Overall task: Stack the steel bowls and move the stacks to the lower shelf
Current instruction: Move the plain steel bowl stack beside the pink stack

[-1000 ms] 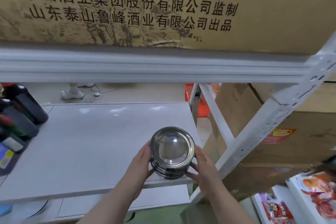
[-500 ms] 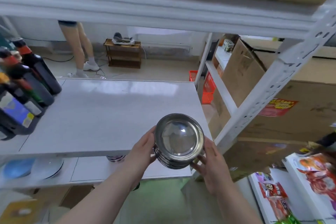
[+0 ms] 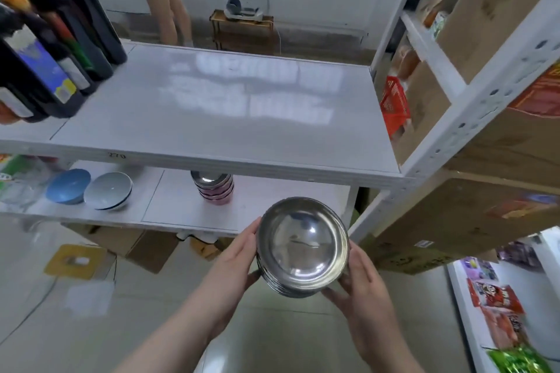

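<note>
A stack of steel bowls (image 3: 303, 247) is held in the air in front of the shelving, below the front edge of the upper shelf (image 3: 212, 118) and out in front of the lower shelf (image 3: 169, 206). The left hand (image 3: 235, 254) presses against the stack at its 9 o'clock side, the right hand (image 3: 360, 278) at its 4 o'clock side; the fingers of both are curled and clamped on the stack's walls. Most fingertips are hidden behind or under the bowls, and how many bowls make up the stack cannot be told, since only rims show below the top one.

On the lower shelf, at about 11 o'clock from the held stack, a second stack of steel bowls (image 3: 213, 189) stands, its top cut off by the upper shelf's edge. Farther toward 9 o'clock sit a blue bowl (image 3: 68, 186) and a grey bowl (image 3: 109, 191), touching. Dark bottles (image 3: 60, 48) crowd the upper shelf's 9 o'clock end, blurred and partly out of frame. Cardboard boxes (image 3: 472, 221) fill the 3 o'clock side; their print is unreadable. A person's legs (image 3: 169, 6) stand at 12 o'clock, cut off above.
</note>
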